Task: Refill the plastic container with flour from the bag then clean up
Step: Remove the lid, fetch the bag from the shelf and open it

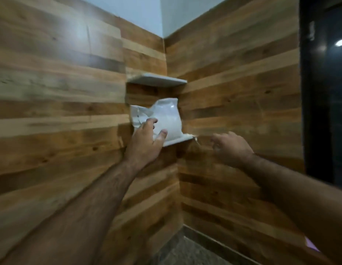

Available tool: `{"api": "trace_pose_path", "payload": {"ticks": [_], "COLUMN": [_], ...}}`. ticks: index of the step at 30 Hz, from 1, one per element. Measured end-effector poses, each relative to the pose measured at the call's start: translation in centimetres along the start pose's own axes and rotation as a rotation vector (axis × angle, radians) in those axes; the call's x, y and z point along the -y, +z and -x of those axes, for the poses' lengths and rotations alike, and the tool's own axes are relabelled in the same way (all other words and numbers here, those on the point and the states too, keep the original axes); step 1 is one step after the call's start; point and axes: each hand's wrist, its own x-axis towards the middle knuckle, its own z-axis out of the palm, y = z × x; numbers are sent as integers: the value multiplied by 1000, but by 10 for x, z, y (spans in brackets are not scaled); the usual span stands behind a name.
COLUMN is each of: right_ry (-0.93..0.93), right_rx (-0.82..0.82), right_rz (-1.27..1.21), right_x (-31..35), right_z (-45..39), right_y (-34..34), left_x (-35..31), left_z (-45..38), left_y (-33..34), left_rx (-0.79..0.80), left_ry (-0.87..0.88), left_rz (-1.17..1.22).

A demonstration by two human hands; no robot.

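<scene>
1. Left hand lies flat on the front of the bag, its grip open: fingers spread over the plastic, thumb out to the right, nothing clamped.
2. Right hand hangs in the air at centre right of the frame, well apart from the bag; its grip is loose, with fingers curled and holding nothing.
3. The bag is at the centre of the frame, standing on the lower shelf in the corner where two walls meet.
4. It is a clear plastic bag with white flour filling its lower part; the top is crumpled and folded over to the left.
5. A second white shelf, the upper shelf, sits above the bag in the same corner with nothing visible on it.
6. Both walls carry wood planks in mixed brown tones across the left and right of the frame; above them, at top centre, the wall is pale blue.
7. A dark glass panel runs down the right edge and shows a small bright reflection near its top.
8. Both forearms are bare, reaching up from the lower corners of the frame.
9. At bottom centre a strip of grey floor shows beneath the planks.
10. The picture is slightly blurred, so fine detail on the bag cannot be read.
</scene>
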Motion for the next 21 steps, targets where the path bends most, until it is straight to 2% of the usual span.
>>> {"api": "trace_pose_path", "payload": {"ticks": [3,6,9,13,16,18,21], "right_ry": [-3,-7,19,35,-6,1,25], "right_rx": [-45,-61,-74,-1,49,44,19], "right_rz": [34,82,145,222,258,250,146], "right_x": [34,62,76,83,86,84,75], "right_z": [-91,-168,-238,-313,-344,-356,-373], "right_y": [16,22,31,46,58,68,78], "left_x": [54,92,112,118,119,123,132], "left_z": [-53,-98,-140,-178,-193,-202,-218], "left_y": [-14,-21,-19,-20,-18,-15,-13], "left_rx": [-106,-138,-90,3,83,70,96], "left_ry": [-13,-62,-71,-46,-35,-13,3], "left_rz": [-109,-119,-157,-331,-409,-453,-517]}}
